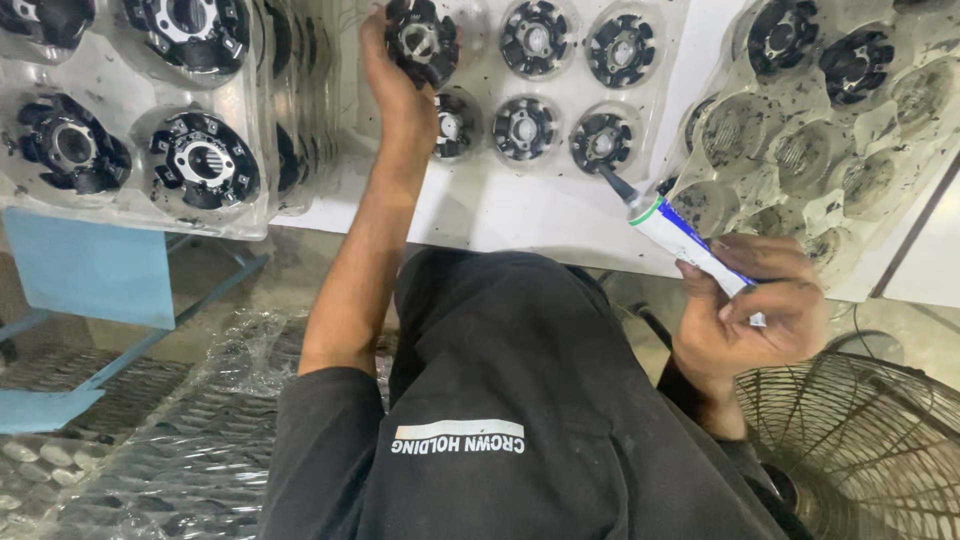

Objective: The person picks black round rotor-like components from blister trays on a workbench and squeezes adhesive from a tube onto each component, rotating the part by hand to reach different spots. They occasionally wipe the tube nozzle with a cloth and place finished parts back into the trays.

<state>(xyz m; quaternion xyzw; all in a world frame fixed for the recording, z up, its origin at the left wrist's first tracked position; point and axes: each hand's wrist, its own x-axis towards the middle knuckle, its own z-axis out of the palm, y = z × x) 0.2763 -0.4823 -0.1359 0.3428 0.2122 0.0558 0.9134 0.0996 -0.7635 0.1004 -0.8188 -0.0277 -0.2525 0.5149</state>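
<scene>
Black-clad torso (520, 420) nearest the lens, sleeve of the left arm rising from it toward the table (520, 215). Left hand (400, 85) clenched around a black round part with a pale metal hub (422, 40), held over the far-left pocket of the clear middle tray (560, 85) — fingers wrapped on its rim, palm below it. Right hand (750, 305) closed on a white-and-blue tube with a green collar (690, 245), gripped near its tail end, black nozzle tip (612, 182) touching or just short of the part (602, 142) in the near-right pocket of that middle tray; cannot tell which. Five more black parts seated in the other pockets of the middle tray. Right of the middle tray — another clear tray (800, 160), mostly bare pockets speckled with dark grit, two parts at its far end. Left of the middle tray, a stack of clear trays (140, 100) loaded with larger-looking black parts. Wire fan guard (860, 450) below the right hand; crinkled plastic wrap (190, 430) beneath the left arm.
</scene>
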